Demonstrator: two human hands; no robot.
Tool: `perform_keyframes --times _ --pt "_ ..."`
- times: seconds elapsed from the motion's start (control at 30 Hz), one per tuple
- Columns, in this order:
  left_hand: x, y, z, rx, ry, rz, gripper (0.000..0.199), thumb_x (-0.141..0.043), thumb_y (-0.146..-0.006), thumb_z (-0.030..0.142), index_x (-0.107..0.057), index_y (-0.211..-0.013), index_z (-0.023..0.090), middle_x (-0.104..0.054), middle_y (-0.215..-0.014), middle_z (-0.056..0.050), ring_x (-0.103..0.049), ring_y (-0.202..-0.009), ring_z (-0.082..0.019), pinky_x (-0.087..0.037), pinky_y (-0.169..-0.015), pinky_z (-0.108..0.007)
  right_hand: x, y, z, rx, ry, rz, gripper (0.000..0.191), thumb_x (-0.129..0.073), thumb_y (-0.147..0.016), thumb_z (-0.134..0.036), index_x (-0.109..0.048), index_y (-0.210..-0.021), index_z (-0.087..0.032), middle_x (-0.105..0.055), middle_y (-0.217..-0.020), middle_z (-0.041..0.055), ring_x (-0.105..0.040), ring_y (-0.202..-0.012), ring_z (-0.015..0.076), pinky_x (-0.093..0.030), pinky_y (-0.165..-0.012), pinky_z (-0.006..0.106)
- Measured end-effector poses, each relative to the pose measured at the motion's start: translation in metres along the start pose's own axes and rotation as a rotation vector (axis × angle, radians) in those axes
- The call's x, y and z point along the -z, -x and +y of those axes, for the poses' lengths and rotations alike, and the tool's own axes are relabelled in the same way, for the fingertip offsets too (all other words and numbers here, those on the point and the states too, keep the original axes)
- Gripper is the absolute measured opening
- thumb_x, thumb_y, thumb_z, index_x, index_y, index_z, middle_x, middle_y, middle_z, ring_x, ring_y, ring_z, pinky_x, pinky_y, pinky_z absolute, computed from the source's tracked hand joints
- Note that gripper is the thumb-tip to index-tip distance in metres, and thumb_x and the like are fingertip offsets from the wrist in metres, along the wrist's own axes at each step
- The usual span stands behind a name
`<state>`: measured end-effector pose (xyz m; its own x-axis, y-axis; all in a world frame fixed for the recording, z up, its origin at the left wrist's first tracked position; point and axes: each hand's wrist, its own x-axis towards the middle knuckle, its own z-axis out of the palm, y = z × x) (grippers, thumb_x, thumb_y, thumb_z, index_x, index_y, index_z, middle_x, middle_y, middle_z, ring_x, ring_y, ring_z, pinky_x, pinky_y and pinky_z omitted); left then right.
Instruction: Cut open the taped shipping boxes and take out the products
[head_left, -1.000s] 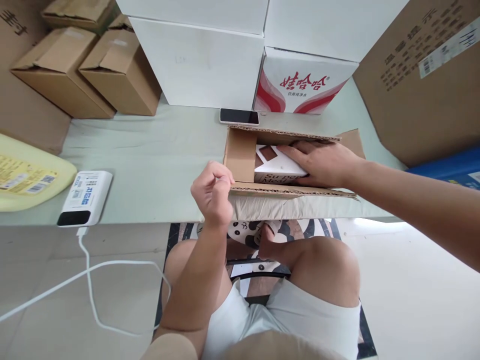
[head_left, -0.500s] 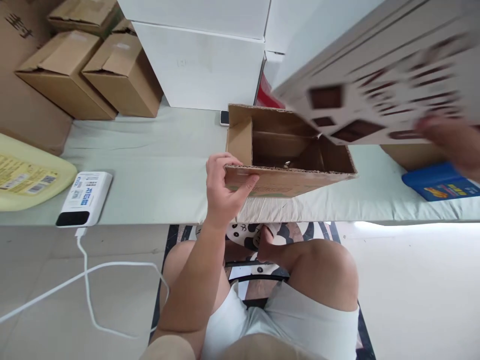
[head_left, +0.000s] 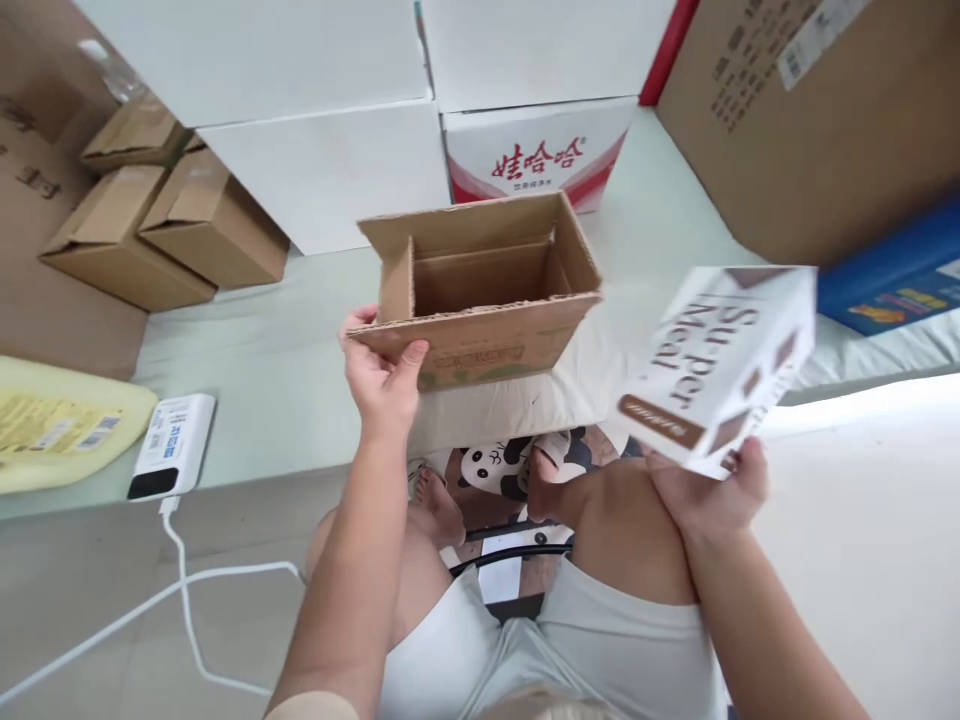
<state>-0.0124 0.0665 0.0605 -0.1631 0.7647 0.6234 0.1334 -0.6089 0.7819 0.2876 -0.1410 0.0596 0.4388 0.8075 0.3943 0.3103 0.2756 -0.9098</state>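
Observation:
My left hand [head_left: 382, 375] grips the near left edge of an open cardboard box [head_left: 495, 340], thumb on the outer side and fingers behind. The box's top is open and its inside shows bare brown walls; its far bottom is hidden from me. My right hand [head_left: 712, 485] holds a white carton [head_left: 705, 350] printed "Su-per Meal" by its lower end, out to the right of the cardboard box. Brown squares and a brown label mark the carton, and it is tilted, apart from the box.
White cartons [head_left: 330, 170] and a red-and-white carton [head_left: 532, 160] stand behind the box. Small brown boxes [head_left: 217, 220] sit at left. A power bank [head_left: 176, 440] with a white cable [head_left: 180, 560] lies beside a yellow jug [head_left: 67, 425]. At right are a large brown box [head_left: 832, 130] and a blue package [head_left: 892, 270].
My right hand has brought the white carton down and nearer my right knee, away from above the box. The cardboard box appears further left in view, still in my left hand.

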Motion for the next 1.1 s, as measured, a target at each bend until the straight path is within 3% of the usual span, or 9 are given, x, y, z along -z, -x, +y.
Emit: perform_keyframes --times 0.1,0.27,0.4,0.5,0.57,0.63,0.73,0.9,1.1 --pt "-0.02 -0.016 -0.015 -0.037 -0.015 0.05 0.07 -0.083 -0.073 0.067 -0.055 -0.124 0.029 -0.063 -0.118 -0.008 -0.068 -0.113 -0.024 -0.056 -0.105 -0.041 0.003 0.002 0.013 -0.166 -0.303 0.107 0.063 -0.024 -0.096 -0.045 -0.05 -0.154 -0.041 -0.072 -0.132 0.0064 -0.071 -0.119 0.0331 -0.057 -0.094 0.06" --pt "-0.072 -0.078 -0.044 0.011 0.028 -0.052 0.071 -0.086 -0.068 0.068 -0.056 -0.119 0.028 -0.067 -0.119 -0.008 -0.067 -0.119 -0.026 -0.052 -0.112 -0.044 0.006 -0.001 0.014 -0.142 -0.342 0.065 0.068 -0.023 -0.095 -0.051 -0.052 -0.153 -0.033 -0.069 -0.138 0.0076 -0.064 -0.132 0.0326 -0.054 -0.102 0.059" --pt "-0.093 -0.097 -0.007 0.103 -0.073 0.078 0.063 -0.09 -0.076 0.036 -0.051 -0.126 0.028 -0.057 -0.139 -0.007 -0.052 -0.141 -0.024 -0.042 -0.122 -0.043 0.006 -0.007 -0.004 -0.226 -0.552 0.133 0.063 -0.036 -0.091 -0.059 -0.062 -0.143 -0.033 -0.069 -0.135 0.0059 -0.06 -0.136 0.0322 -0.051 -0.108 0.059" --pt "-0.09 -0.032 0.058 0.314 -0.002 0.089 0.039 -0.07 -0.093 0.029 -0.053 -0.129 0.029 -0.055 -0.145 -0.001 -0.045 -0.148 -0.018 -0.033 -0.127 -0.038 0.006 -0.006 -0.019 -0.36 -0.795 0.296 0.051 -0.057 -0.086 -0.056 -0.07 -0.13 -0.035 -0.071 -0.132 0.0015 -0.059 -0.137 0.0301 -0.049 -0.114 0.057" --pt "-0.087 0.04 0.096 0.538 0.151 -0.209 0.025 -0.055 -0.1 0.044 -0.067 -0.108 0.023 -0.069 -0.128 -0.005 -0.06 -0.132 -0.022 -0.043 -0.119 -0.038 0.005 -0.004 -0.025 -0.422 -0.881 0.349 0.05 -0.067 -0.079 -0.056 -0.072 -0.124 -0.035 -0.071 -0.13 0.0002 -0.057 -0.138 0.0304 -0.05 -0.114 0.056" --pt "-0.089 0.111 0.115 0.65 0.214 -0.445 0.033 -0.069 -0.089 0.051 -0.076 -0.087 0.018 -0.078 -0.105 -0.011 -0.073 -0.106 -0.029 -0.057 -0.1 -0.043 0.003 -0.002 -0.027 -0.46 -0.915 0.354 0.052 -0.071 -0.074 -0.056 -0.073 -0.121 -0.033 -0.071 -0.13 0.0004 -0.057 -0.139 0.0306 -0.05 -0.114 0.055" --pt "-0.11 0.179 0.113 0.854 0.39 -0.845 0.037 -0.069 -0.088 0.054 -0.081 -0.102 0.021 -0.078 -0.121 -0.008 -0.067 -0.124 -0.031 -0.049 -0.114 -0.044 -0.005 0.001 -0.026 -0.449 -0.928 0.309 0.051 -0.069 -0.075 -0.054 -0.073 -0.119 -0.031 -0.072 -0.128 0.0018 -0.057 -0.138 0.0296 -0.049 -0.116 0.054" --pt "-0.148 0.203 0.085 1.02 0.53 -0.979 0.039 -0.067 -0.092 0.043 -0.075 -0.124 0.022 -0.07 -0.141 -0.007 -0.051 -0.145 -0.031 -0.033 -0.127 -0.046 -0.011 0.001 -0.018 -0.389 -0.896 0.362 0.047 -0.063 -0.079 -0.049 -0.073 -0.12 -0.029 -0.072 -0.127 0.0015 -0.06 -0.135 0.026 -0.046 -0.12 0.051" --pt "-0.15 0.22 0.061 1.1 0.541 -1.025 0.058 -0.057 -0.096 0.049 -0.054 -0.149 0.026 -0.061 -0.151 -0.007 -0.053 -0.143 -0.026 -0.037 -0.123 -0.04 -0.006 -0.007 -0.01 -0.407 -0.945 0.335 0.042 -0.061 -0.082 -0.047 -0.072 -0.119 -0.029 -0.073 -0.123 0.002 -0.064 -0.129 0.0249 -0.055 -0.109 0.049"
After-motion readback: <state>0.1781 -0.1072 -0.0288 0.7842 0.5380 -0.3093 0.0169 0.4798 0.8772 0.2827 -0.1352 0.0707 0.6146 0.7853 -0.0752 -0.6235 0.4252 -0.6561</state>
